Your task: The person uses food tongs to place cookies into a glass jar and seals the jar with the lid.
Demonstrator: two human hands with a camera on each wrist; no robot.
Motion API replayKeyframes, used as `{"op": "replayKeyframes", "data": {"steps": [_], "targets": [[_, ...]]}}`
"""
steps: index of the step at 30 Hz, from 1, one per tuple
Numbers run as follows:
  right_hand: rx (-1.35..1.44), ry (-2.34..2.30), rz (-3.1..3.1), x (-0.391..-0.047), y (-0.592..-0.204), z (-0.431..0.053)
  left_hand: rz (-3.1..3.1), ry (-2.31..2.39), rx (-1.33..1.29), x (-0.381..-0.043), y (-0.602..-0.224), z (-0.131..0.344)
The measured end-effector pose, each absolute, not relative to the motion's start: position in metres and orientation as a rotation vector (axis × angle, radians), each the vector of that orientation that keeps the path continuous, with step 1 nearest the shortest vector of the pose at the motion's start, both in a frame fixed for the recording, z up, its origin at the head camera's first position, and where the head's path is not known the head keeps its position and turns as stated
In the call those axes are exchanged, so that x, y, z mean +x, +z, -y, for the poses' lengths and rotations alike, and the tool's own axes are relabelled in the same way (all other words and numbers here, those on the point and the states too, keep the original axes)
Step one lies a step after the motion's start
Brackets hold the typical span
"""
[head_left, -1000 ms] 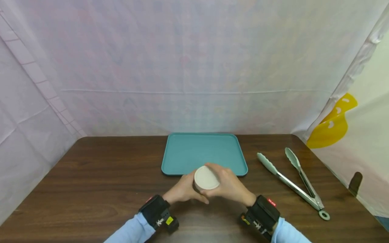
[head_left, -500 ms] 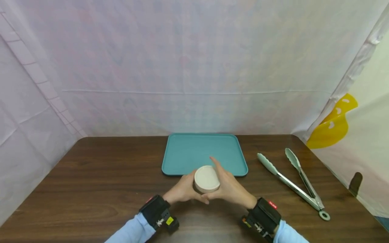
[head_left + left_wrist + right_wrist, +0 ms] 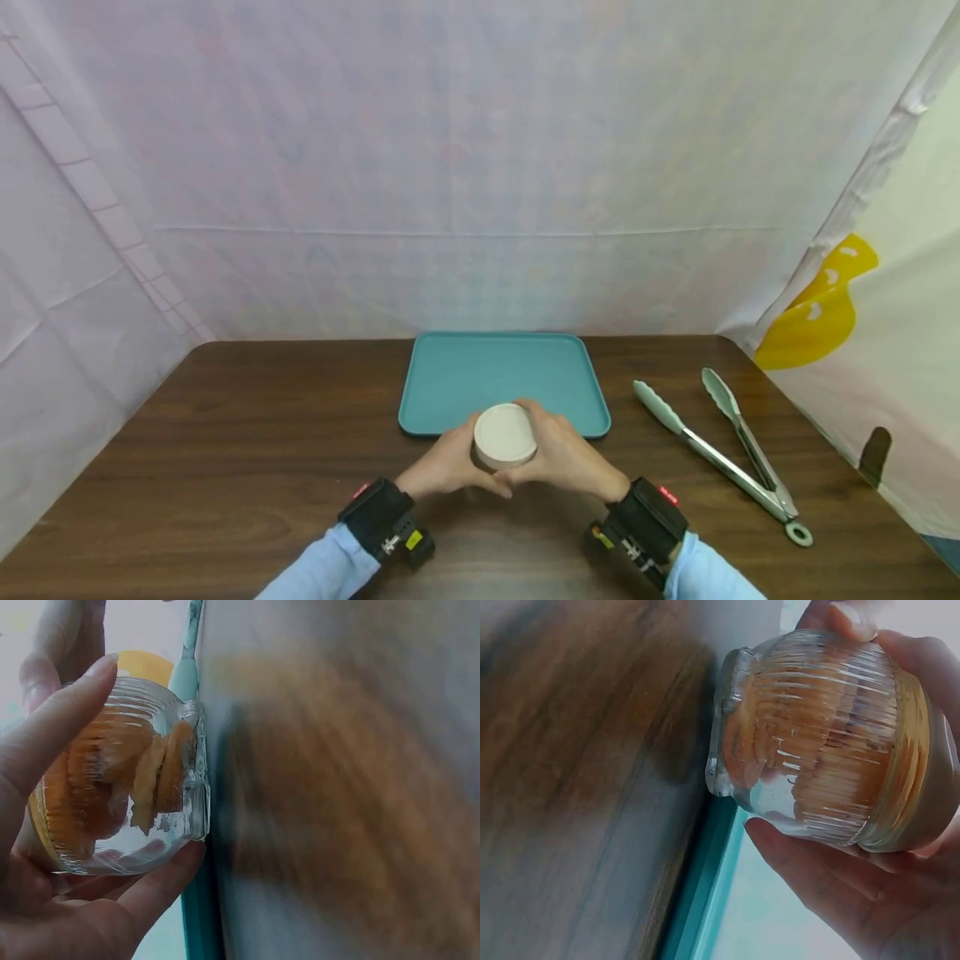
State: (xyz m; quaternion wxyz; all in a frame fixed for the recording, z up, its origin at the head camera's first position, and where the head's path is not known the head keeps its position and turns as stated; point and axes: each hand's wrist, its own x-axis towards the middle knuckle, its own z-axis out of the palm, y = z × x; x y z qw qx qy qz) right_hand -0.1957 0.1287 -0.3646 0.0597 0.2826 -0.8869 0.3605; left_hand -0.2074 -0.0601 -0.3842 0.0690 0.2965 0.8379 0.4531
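A ribbed clear glass jar (image 3: 821,742) with a whitish round lid (image 3: 505,433) stands upright in front of me, between both hands. Orange-brown pieces (image 3: 169,776) with pale edges show through its glass. From the left side my left hand (image 3: 447,465) grips the jar, thumb on the near side and fingers around the far side. My right hand (image 3: 564,457) curves around the lid from the right, its thumb near the left thumb. In both wrist views the jar's base sits at the tabletop, close to the tray's edge.
Just behind the jar a teal rectangular tray (image 3: 498,375) lies on the dark wooden table (image 3: 225,467). Tongs (image 3: 738,467) with pale green tips and steel arms lie spread on the right. Pale cloth surrounds the table, with a yellow shape (image 3: 817,312) at the right.
Half a second ago the right forefinger was raised off the lid; now the right fingers curve around it again. The left hand keeps its grip, and the tray and tongs stay put.
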Motion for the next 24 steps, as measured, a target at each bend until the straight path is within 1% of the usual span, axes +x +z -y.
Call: {"op": "replayKeyframes", "data": {"steps": [11,24], "targets": [[0.839,1.119,2.731,-0.2024,-0.3673,-0.1268,-2.54,1.344,0.935,-0.2126,-0.3852,0.0628],[0.911,1.065,2.732,-0.2034,-0.3688,-0.1276,-2.515,1.338,0.951,-0.213,-0.3846,0.0664]]}}
